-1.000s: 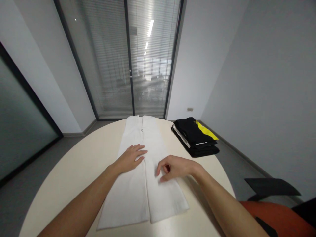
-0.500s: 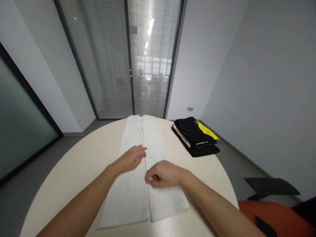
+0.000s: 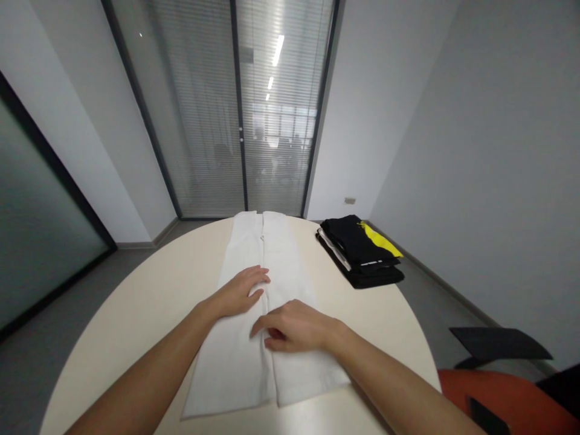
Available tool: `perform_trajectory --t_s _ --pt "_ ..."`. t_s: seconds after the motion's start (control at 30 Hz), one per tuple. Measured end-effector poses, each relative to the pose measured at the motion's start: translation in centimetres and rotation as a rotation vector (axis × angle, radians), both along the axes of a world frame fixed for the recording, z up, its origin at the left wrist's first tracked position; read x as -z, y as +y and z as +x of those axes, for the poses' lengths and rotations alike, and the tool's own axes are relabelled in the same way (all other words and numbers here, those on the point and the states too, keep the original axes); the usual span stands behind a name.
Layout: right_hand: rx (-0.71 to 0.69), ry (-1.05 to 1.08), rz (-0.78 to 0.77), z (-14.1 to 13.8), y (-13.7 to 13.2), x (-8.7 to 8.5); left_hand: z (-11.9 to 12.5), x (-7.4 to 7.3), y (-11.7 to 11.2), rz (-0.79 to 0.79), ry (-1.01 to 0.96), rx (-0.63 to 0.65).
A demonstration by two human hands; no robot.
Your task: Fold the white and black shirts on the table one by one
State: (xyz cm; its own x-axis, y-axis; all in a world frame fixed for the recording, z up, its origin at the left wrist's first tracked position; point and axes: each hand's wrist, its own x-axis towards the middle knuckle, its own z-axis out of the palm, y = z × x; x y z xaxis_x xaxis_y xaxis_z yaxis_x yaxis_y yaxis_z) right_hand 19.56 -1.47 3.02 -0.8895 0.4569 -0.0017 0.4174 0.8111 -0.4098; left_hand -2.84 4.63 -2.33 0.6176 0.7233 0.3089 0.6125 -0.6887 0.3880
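Note:
A pair of white trousers (image 3: pixel 276 254) lies flat and lengthwise on the round cream table (image 3: pixel 149 302), waist at the far edge, leg ends near me. My left hand (image 3: pixel 239 291) rests flat on the left leg, fingers stretched out toward the middle seam. My right hand (image 3: pixel 290 326) lies on the right leg close to the seam, fingers extended and pressed onto the cloth, reaching over the gap between the legs. Neither hand holds anything.
A folded stack of black clothes with a yellow patch (image 3: pixel 360 251) sits at the table's right far side. An orange chair (image 3: pixel 507 402) with a black armrest (image 3: pixel 496 341) stands at the right. Glass doors with blinds (image 3: pixel 240 109) are behind the table.
My right hand has slid left across the right leg toward the middle seam and its fingers have gone from curled to flatter. My left hand has stayed in place.

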Motion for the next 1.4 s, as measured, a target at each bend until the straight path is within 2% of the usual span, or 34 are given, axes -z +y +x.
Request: perform_trajectory --t_s 0.1,0.2,0.33,0.53,0.77,0.87,1.0,1.1,1.3,1.4 --pt "0.03 0.074 0.038 -0.4 0.1 0.6 -0.3 0.2 0.2 -0.008 0.018 -0.022" --pt "0.027 0.143 0.003 -0.5 0.2 0.8 -0.6 0.6 0.5 -0.004 0.059 -0.067" --pt "-0.052 0.103 -0.097 0.1 0.3 0.2 -1.1 1.0 0.9 0.011 0.123 -0.09" --pt "-0.006 0.042 -0.171 1.0 0.4 -0.6 -1.2 1.2 0.9 0.012 0.131 -0.096" --pt "0.008 0.168 -0.151 0.7 0.5 -0.2 -1.3 1.3 0.9 -0.001 0.098 -0.103" --pt "-0.022 0.151 -0.182 0.6 0.5 0.2 -1.3 1.2 0.8 -0.003 0.094 -0.101" --pt "-0.052 0.142 -0.188 0.5 0.6 0.5 -0.8 0.8 0.6 0.015 0.095 -0.115" --pt "-0.071 0.157 -0.186 0.4 0.6 0.8 0.1 0.0 0.6 0.077 0.095 -0.128" --pt "-0.062 0.196 -0.227 0.3 0.8 1.3 1.5 -1.6 0.6 0.138 0.186 -0.006" --pt "-0.055 0.19 -0.235 0.4 0.9 1.4 1.9 -1.6 0.6 0.124 0.177 -0.073"
